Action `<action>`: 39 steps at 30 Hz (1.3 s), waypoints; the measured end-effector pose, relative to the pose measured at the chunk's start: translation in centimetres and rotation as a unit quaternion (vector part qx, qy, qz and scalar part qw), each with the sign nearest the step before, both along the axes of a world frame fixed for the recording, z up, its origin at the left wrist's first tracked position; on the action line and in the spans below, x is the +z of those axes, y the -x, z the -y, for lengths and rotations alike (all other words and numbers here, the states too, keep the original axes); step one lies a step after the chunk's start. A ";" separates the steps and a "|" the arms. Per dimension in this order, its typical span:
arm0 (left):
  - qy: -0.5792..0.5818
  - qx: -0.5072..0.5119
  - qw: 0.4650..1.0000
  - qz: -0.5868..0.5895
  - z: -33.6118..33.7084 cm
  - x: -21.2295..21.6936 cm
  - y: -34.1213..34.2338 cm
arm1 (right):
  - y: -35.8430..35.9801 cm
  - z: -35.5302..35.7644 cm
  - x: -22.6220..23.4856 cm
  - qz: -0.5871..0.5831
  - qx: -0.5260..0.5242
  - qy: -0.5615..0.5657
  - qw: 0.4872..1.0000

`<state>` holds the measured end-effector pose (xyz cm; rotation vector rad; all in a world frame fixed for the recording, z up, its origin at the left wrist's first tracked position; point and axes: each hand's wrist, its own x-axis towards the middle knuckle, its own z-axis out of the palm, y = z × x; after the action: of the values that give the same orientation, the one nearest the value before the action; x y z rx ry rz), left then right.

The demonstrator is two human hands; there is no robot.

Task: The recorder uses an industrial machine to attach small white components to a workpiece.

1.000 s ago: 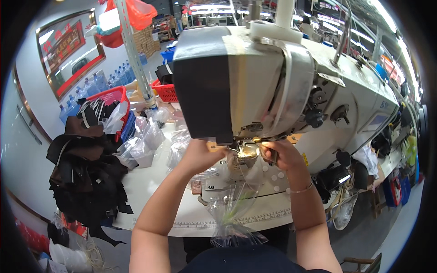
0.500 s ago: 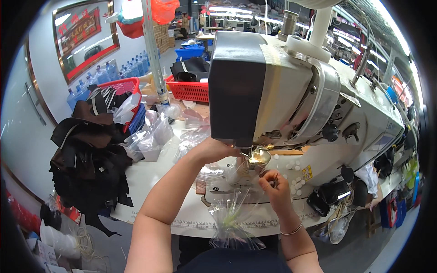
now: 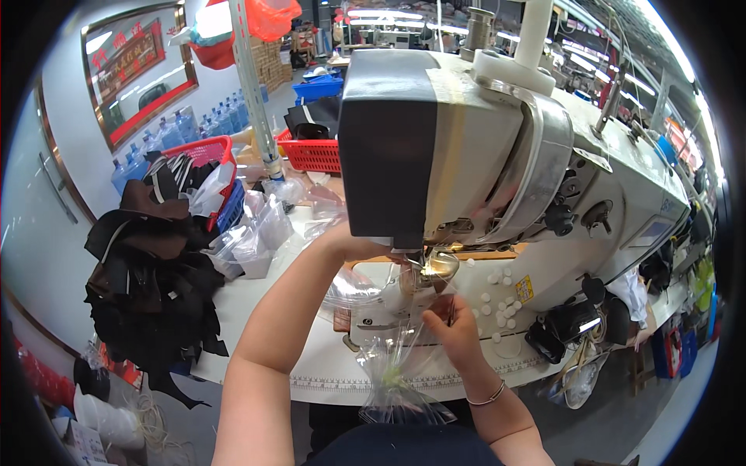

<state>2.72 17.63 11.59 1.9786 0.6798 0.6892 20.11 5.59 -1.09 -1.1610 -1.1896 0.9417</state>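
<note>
My left hand reaches under the dark head cover of a sewing machine, on the left of the needle area; the machine hides most of its fingers. To the right of the needle, my right hand is closed, with a slim dark metal tool showing between the fingers; its exact kind is unclear. Clear plastic sheeting runs from the machine's arm down over the table's front edge toward my lap. A lamp lights the metal part beside the needle.
Small white discs lie scattered right of the needle area. Dark fabric scraps hang over the table's left end. Behind them stand a red basket and clear plastic bags. A black device sits at the right edge.
My right hand has moved a little left and lower, nearer the machine's arm. The left hand stays under the head. The whole view has shifted slightly.
</note>
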 end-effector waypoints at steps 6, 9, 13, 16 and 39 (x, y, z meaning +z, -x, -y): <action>0.154 0.049 0.987 0.010 2.0 0.0 0.3 | -1.8 1.2 0.5 -0.220 0.116 0.067 0.966; 0.168 0.120 0.976 -0.066 4.2 2.3 -0.3 | -2.9 1.0 1.3 -0.217 0.074 0.038 0.973; 0.232 0.080 0.963 0.112 2.4 -2.3 0.4 | -4.6 0.5 2.0 -0.238 0.099 0.038 0.965; 0.289 0.109 0.937 0.166 2.6 -4.5 0.2 | -6.3 -1.1 2.8 -0.247 0.085 0.042 0.964; 0.319 0.091 0.892 0.307 4.1 -7.2 -0.3 | -1.9 0.4 2.3 0.038 0.095 0.003 0.995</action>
<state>3.03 13.57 4.37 1.0158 0.5940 0.9920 22.05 5.23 1.22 -1.1095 -1.3776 1.0515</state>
